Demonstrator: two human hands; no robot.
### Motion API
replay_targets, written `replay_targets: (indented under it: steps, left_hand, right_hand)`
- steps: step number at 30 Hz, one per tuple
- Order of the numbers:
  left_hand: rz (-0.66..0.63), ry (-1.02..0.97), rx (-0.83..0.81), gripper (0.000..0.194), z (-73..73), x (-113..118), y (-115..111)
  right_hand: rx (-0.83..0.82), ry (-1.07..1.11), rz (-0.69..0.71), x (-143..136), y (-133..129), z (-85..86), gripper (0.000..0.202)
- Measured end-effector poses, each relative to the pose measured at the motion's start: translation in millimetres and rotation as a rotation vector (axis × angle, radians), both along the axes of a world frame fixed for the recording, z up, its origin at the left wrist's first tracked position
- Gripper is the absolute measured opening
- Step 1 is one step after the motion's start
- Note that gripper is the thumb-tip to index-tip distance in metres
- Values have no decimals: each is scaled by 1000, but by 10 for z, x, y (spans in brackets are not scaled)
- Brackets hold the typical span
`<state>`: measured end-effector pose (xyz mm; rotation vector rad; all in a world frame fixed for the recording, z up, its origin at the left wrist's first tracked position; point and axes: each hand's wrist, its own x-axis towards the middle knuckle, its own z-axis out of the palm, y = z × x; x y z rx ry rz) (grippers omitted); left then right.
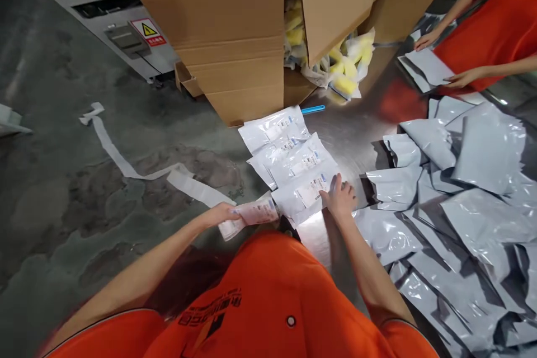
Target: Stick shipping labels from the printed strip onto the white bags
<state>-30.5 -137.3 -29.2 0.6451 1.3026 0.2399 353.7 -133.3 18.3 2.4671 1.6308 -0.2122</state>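
At the lower middle, my left hand [220, 214] is closed on a folded stack of printed labels [255, 212]. A pale backing strip [111, 148] trails from that stack down over the floor to the left. My right hand [342, 198], fingers spread, rests at the right edge of the nearest white mailer bag [300, 198], which bears a label [312, 190]. Beyond it several more labelled mailer bags [277, 126] overlap in a row on the metal table [356, 123]. A blue stick-like thing [313, 109] pokes out past the farthest bag.
A big cardboard box [235, 39] rises at the back, with yellow items in clear plastic [346, 67] beside it. Loose mailer bags [474, 218] pile up on the right. A co-worker's hands [461, 77] hold white bags there. A white machine [121, 28] stands back left.
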Motion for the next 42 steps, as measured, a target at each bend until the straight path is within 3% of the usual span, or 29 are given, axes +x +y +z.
replay_targets:
  steps: [3, 5, 7, 9, 12, 14, 16, 19, 21, 23, 25, 27, 30, 33, 35, 39, 42]
  left_hand:
    - [-81, -49, -46, 22, 11, -182, 19]
    - [-81, -95, -34, 33, 50, -123, 80]
    - [-88, -154, -13, 41, 121, 65, 178]
    - [-112, -231, 8, 44, 207, 312, 287]
    - [-161, -313, 73, 41, 291, 633, 412]
    - [-172, -316, 116, 37, 273, 770, 472]
    - [-171, -296, 124, 36, 195, 869, 537]
    - [-138, -207, 124, 30, 46, 1016, 670]
    - [-99, -148, 136, 27, -20, 1115, 763]
    - [-39, -170, 95, 28, -36, 1187, 833]
    - [46, -250, 7, 29, -10, 1206, 855]
    - [131, -321, -62, 30, 47, 1163, 820]
    - [192, -348, -72, 35, 179, 984, 690]
    - [203, -351, -35, 40, 370, 706, 518]
    - [150, -319, 28, 42, 516, 510, 388]
    - [-125, -243, 190, 37, 746, 261, 79]
    - [-331, -216, 288, 36, 779, 229, -128]
  right_hand:
    - [23, 71, 160, -253, -276, -128, 80]
    - [-67, 162, 265, -553, -303, -307, 78]
    - [-122, 190, 271, -880, -115, -497, 78]
    - [-137, 198, 240, -1135, 241, -598, 78]
    - [-235, 283, 265, -1189, 805, -466, 71]
    - [-257, 344, 318, -936, 1020, -234, 67]
    - [-141, 282, 289, -469, 1042, 26, 67]
    - [38, -8, 21, 436, 772, 347, 78]
    - [17, -148, -145, 994, 512, 484, 77]
    - [-14, -160, -174, 1368, 296, 571, 67]
    - [8, -106, -118, 1473, 166, 625, 59]
    - [114, -19, -26, 1285, 90, 644, 57]
    - [266, 215, 126, 572, -31, 581, 60]
    - [98, 550, 183, -261, -142, 438, 63]
    - [-74, 812, 167, -632, -144, 367, 72]
    - [-17, 1179, 40, -800, 21, 447, 69]
    - [-87, 1482, 1, -796, 129, 602, 64]
